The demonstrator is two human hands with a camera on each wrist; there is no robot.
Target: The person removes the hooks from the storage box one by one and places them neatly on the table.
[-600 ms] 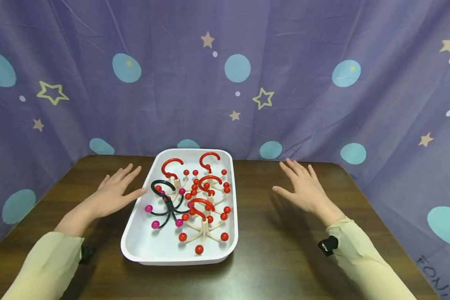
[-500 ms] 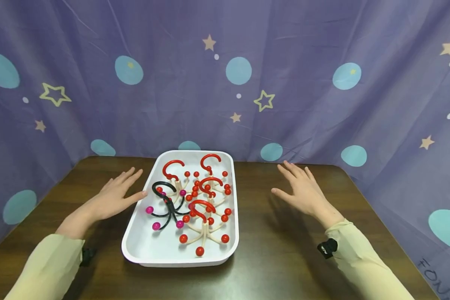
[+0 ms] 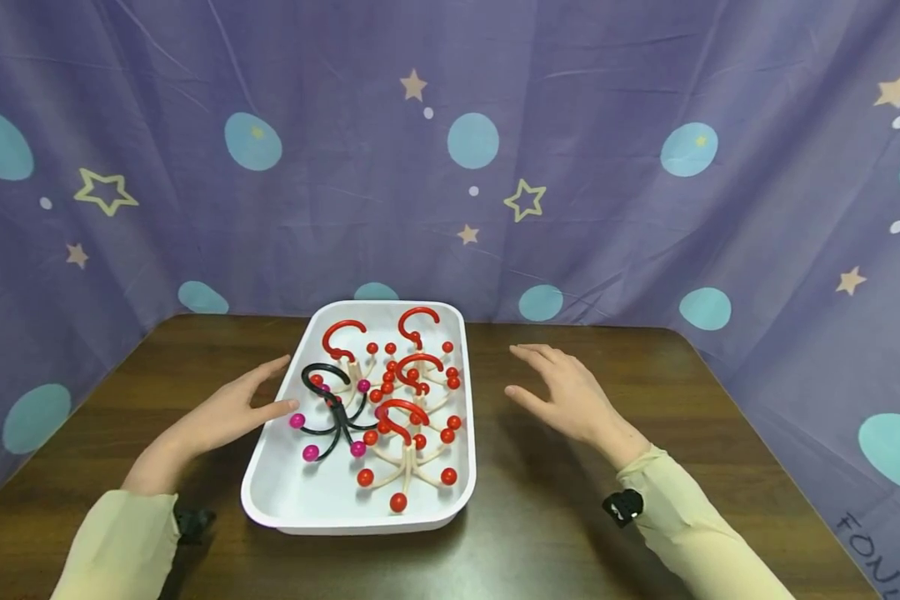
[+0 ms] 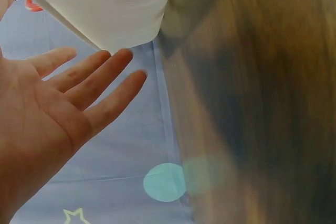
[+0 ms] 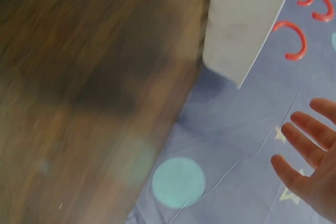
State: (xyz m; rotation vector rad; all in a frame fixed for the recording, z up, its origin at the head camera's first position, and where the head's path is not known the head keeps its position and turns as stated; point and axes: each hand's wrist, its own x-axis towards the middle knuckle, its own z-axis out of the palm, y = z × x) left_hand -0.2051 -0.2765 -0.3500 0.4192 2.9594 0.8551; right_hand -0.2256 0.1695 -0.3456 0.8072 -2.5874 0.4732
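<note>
In the head view a white rectangular tray (image 3: pixel 356 525) sits left of the middle, holding several ball-tipped, many-armed hook hangers. Most, like the front cream hanger (image 3: pixel 409 454), have red hooks and red balls; a black hanger (image 3: pixel 339 412) with magenta balls lies at the left. My left hand (image 3: pixel 213 421) is beside the tray's left wall, fingers extended, its thumb overlapping the rim. The left wrist view has that hand (image 4: pixel 47 98) with fingertips right at the white wall. My right hand (image 3: pixel 570 400) hovers over the table right of the tray, fingers straight and holding nothing.
The tray stands on a dark brown wooden table (image 3: pixel 525 500). Behind the table hangs a purple curtain (image 3: pixel 607 233) with stars and blue ovals. Dark straps with small devices circle both wrists, such as the right strap (image 3: pixel 624 506).
My left hand has turned and come lower beside the tray's left rim. My right hand has moved left, closer to the tray. Tray and hangers stay put.
</note>
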